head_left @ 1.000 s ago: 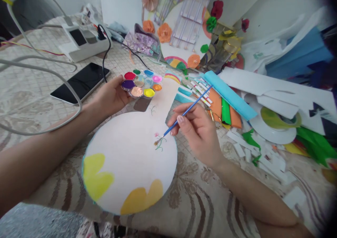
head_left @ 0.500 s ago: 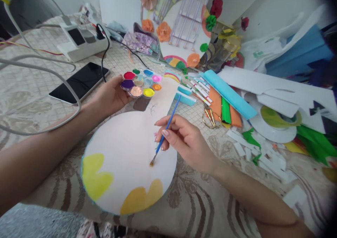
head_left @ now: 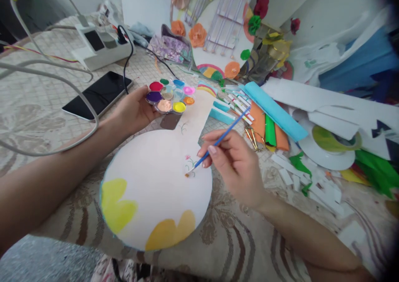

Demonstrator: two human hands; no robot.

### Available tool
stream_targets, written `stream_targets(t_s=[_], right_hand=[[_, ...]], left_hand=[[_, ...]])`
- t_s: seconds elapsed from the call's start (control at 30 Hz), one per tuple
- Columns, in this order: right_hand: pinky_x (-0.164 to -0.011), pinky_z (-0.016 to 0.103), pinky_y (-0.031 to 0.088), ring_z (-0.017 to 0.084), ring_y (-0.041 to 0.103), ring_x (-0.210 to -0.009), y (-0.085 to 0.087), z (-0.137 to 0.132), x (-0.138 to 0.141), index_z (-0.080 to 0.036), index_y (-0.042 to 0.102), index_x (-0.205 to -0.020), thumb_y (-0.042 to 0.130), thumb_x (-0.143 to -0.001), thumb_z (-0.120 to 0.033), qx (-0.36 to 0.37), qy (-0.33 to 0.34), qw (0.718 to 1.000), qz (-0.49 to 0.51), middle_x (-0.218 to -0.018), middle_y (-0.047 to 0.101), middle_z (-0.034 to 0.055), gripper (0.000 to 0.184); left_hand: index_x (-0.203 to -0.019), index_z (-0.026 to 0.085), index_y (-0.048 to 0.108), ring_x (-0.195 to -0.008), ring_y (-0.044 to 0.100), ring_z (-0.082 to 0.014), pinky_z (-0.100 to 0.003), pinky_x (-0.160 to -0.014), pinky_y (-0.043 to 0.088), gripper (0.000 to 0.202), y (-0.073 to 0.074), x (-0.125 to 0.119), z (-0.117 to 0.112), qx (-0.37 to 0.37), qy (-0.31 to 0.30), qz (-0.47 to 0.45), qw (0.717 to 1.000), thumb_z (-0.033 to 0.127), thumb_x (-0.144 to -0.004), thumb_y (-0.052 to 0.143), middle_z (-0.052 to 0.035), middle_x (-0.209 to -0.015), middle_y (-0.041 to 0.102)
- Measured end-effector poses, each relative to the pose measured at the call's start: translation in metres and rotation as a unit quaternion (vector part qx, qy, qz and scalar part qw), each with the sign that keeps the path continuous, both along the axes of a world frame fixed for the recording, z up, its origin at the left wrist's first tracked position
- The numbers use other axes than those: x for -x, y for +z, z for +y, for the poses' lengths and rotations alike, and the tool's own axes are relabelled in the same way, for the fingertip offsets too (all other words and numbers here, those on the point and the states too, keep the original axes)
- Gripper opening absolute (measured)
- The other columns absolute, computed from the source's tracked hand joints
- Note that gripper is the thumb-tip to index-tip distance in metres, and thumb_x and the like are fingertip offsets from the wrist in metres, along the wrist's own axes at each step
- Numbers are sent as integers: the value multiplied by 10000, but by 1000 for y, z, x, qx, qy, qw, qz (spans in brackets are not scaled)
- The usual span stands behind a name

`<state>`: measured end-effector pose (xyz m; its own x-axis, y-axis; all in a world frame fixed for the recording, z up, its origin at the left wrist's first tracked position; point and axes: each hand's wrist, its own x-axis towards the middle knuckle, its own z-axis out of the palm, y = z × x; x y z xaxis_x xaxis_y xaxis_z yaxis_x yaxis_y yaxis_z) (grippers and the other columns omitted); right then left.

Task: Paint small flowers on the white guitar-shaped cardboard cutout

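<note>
A white guitar-shaped card cutout (head_left: pixel 156 178) lies on the patterned tablecloth, with a yellow and an orange heart shape painted near its lower edge. My right hand (head_left: pixel 232 163) pinches a thin blue paintbrush (head_left: pixel 218 142); its tip touches the card beside a small painted flower (head_left: pixel 189 162). My left hand (head_left: pixel 132 111) grips a round paint palette (head_left: pixel 170 95) with several coloured wells, held over the cutout's neck.
A black phone (head_left: pixel 98 95) and a white power strip (head_left: pixel 99 45) with cables lie at the left. Scissors (head_left: pixel 254 138), coloured paper strips, a tape roll (head_left: pixel 335 142) and white scraps crowd the right. A decorated paper guitar (head_left: pixel 218 32) leans at the back.
The brush tip was lower on the card half a second ago; it has moved back up and right to the small flower. My left hand and the palette have barely shifted.
</note>
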<state>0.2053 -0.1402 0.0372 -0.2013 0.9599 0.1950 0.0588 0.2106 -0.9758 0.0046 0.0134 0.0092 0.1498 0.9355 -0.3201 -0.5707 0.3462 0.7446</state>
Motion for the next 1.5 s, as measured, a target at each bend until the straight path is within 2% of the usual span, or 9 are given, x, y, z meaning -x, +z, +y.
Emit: stream_targets(t_s=[0.07, 0.23, 0.43, 0.6, 0.8, 1.0, 1.2, 1.4, 1.5], right_hand=[[-661, 189, 565, 66, 627, -690, 2, 0, -1, -217, 565, -1089, 523, -971, -184, -6, -3, 1000, 18, -857, 656, -11, 129], [-628, 182, 559, 61, 623, -655, -1, -4, 3, -194, 568, -1087, 505, -977, -198, 67, 107, 992, 9, -843, 654, 0, 127], [-665, 167, 553, 51, 619, -687, -3, 1, -1, -218, 561, -1100, 516, -973, -177, 1, 2, 1000, 14, -867, 656, -12, 141], [-638, 185, 565, 61, 629, -663, -5, -4, 2, -191, 566, -1088, 501, -978, -195, 64, 104, 992, 19, -853, 658, 3, 128], [-655, 167, 549, 55, 617, -690, -4, 2, -5, -214, 568, -1080, 529, -966, -173, -14, -10, 1000, 6, -857, 657, -13, 128], [-633, 189, 567, 62, 621, -654, -5, -6, 0, -191, 565, -1064, 504, -974, -193, 60, 101, 993, 22, -843, 654, 1, 108], [-638, 181, 552, 60, 614, -663, 0, -2, -7, -205, 571, -1047, 526, -962, -168, -4, -12, 1000, 5, -843, 653, -9, 103], [-623, 189, 550, 62, 616, -655, -6, -11, -1, -195, 566, -1046, 511, -966, -180, 58, 90, 994, 18, -845, 657, 0, 98], [-621, 192, 536, 68, 608, -666, -7, -9, -4, -194, 574, -1041, 525, -960, -178, 29, 48, 998, -6, -831, 653, -2, 96]], left_hand=[[-975, 99, 643, -785, 704, -157, -496, -1107, 356, 326, 0, 0, 0, -2, -1, 3, 1000, 226, -996, 342, -40, -815, 749], [-955, 106, 644, -778, 705, -152, -510, -1120, 332, 332, -2, 0, 1, -1, 6, 7, 1000, 219, -997, 335, -35, -792, 742], [-948, 103, 649, -766, 705, -153, -482, -1086, 394, 313, 0, 0, 0, -1, 2, 17, 1000, 200, -982, 354, -36, -779, 739], [-955, 97, 642, -772, 704, -148, -436, -1068, 424, 322, 1, -1, 0, 5, 8, 19, 1000, 187, -986, 334, -45, -794, 744], [-983, 103, 630, -811, 709, -160, -438, -1057, 433, 314, -1, -1, 1, 9, 7, 15, 1000, 208, -992, 335, -46, -793, 736], [-925, 113, 639, -755, 693, -143, -431, -1065, 424, 320, 0, 0, 0, 7, 10, 12, 1000, 207, -991, 340, -36, -807, 730], [-916, 126, 636, -794, 697, -152, -457, -1069, 416, 302, -1, -1, 0, -3, 9, 10, 1000, 207, -988, 354, -33, -795, 722], [-910, 118, 628, -777, 699, -148, -475, -1079, 403, 326, -1, -1, -1, 0, 7, 5, 1000, 222, -999, 332, -30, -785, 723], [-948, 112, 634, -759, 697, -141, -472, -1088, 393, 311, 0, -1, -1, -2, 2, 8, 1000, 216, -994, 344, -21, -782, 725]])
